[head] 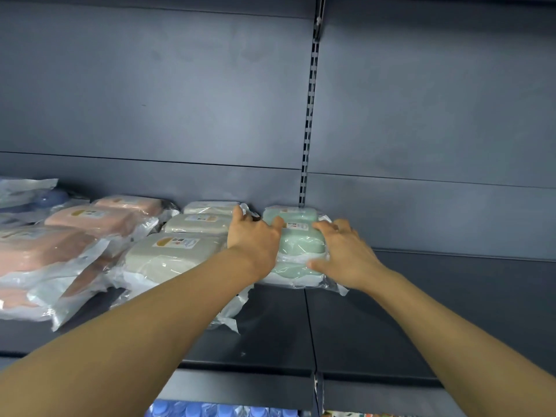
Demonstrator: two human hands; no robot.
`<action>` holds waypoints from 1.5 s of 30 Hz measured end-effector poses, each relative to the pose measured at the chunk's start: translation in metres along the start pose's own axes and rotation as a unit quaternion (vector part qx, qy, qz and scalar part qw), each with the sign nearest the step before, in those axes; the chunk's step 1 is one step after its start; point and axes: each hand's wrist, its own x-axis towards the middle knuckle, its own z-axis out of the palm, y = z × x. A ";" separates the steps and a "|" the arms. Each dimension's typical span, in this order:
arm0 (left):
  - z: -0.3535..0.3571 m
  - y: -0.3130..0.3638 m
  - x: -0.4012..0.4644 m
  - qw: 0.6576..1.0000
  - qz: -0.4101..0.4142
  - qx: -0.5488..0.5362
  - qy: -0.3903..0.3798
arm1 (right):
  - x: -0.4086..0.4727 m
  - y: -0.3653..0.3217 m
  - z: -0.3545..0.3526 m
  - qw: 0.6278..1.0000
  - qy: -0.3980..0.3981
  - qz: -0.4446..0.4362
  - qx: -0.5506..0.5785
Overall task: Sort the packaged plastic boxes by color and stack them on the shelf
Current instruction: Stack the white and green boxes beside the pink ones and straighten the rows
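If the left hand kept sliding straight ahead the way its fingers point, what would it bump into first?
Probably the crinkled wrap at the far end of the cream boxes, which the left hand already reaches with its fingertips. Just behind that is the shelf's dark back panel. Depth is hard to judge here.

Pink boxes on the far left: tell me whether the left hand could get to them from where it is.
Probably yes: the left hand rests on the green boxes, and nothing blocks the way to the pink boxes.
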 end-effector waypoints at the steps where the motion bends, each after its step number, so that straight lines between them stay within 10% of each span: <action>1: 0.003 0.003 0.003 1.000 -0.002 0.006 0.002 | 0.000 0.001 0.003 1.000 -0.005 0.002 0.001; 16: -0.005 0.015 0.006 0.994 -0.024 0.094 -0.043 | -0.037 0.007 -0.022 0.999 0.031 0.004 0.019; 27: -0.065 0.079 -0.120 0.971 0.075 -0.198 0.113 | -0.192 0.031 -0.050 0.990 0.143 -0.013 -0.014; 45: 0.094 0.293 -0.379 0.901 0.117 -0.296 -0.295 | -0.495 0.153 0.165 0.958 -0.260 0.113 0.046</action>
